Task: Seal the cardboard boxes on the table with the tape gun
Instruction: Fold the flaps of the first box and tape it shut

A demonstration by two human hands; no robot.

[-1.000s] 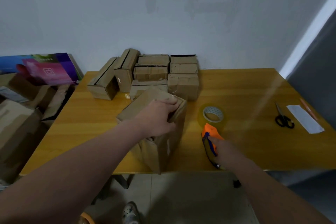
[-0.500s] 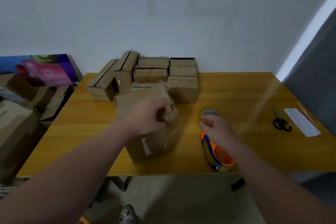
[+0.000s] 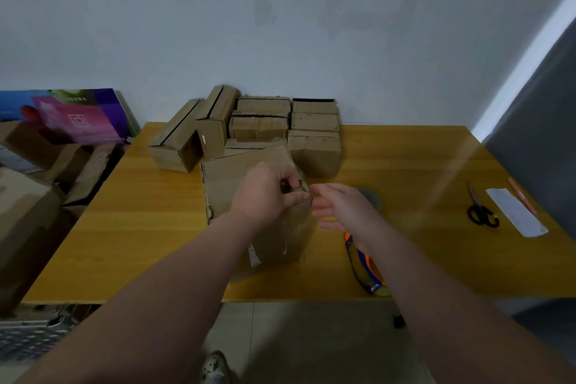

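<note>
Your left hand (image 3: 268, 196) has its fingers (image 3: 291, 178) curled over the top right edge of the box (image 3: 233, 187), thumb pinching the flap, most likely to keep it shut and steady the box for taping. Just beside those fingertips, your right hand (image 3: 341, 206) is open and holds nothing, its straight fingers pointing at the same edge as if to help press the flap down. The tape gun (image 3: 371, 273) lies on the table (image 3: 405, 159) below your right wrist, close enough to grab once the flap sits flat. Behind that hand is what looks like a tape roll (image 3: 374, 196). Beyond your left fingers the other boxes (image 3: 313, 150) wait in a stack by the wall. Scissors (image 3: 481, 212) and a strip of paper (image 3: 516, 212) lie well off to the right.
</note>
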